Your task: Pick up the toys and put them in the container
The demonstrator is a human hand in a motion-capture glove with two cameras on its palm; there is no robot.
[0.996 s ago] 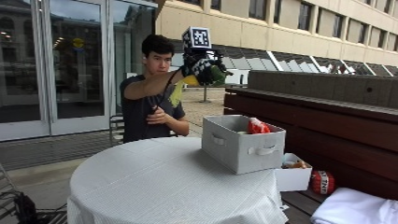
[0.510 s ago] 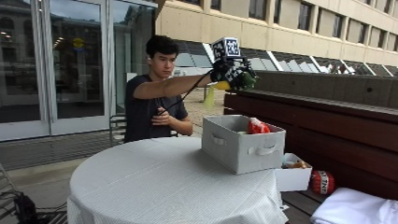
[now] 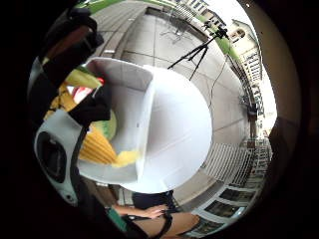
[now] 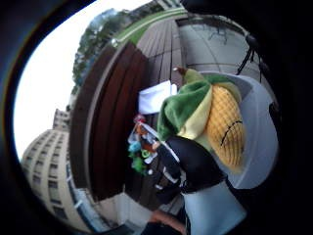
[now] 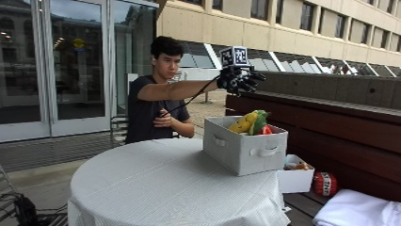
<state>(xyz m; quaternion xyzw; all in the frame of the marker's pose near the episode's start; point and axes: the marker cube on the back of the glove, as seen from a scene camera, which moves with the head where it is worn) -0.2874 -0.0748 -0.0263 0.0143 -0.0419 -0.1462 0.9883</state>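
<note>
In the outside view my gloved right hand (image 5: 238,80) hangs above the grey fabric container (image 5: 241,151) with its fingers spread and nothing in them. A yellow corn toy with green husk (image 5: 249,122) sticks out of the container's top, beside a red toy (image 5: 266,130). The little finger side palm view looks down into the container (image 3: 164,114), where the corn toy (image 3: 97,144) and the red toy (image 3: 82,92) lie. In the thumb side palm view the corn toy (image 4: 225,125) shows behind a gloved finger (image 4: 193,164).
The container stands at the right edge of a round table with a white cloth (image 5: 156,188). On the wooden bench behind sit a small white box of toys (image 5: 294,179), a red toy (image 5: 324,183) and a white bundle (image 5: 357,212). The person's bare hand rests at the chest.
My hand carried the corn toy rightwards from beside the head to above the container. The toy has left the hand and now lies in the container.
</note>
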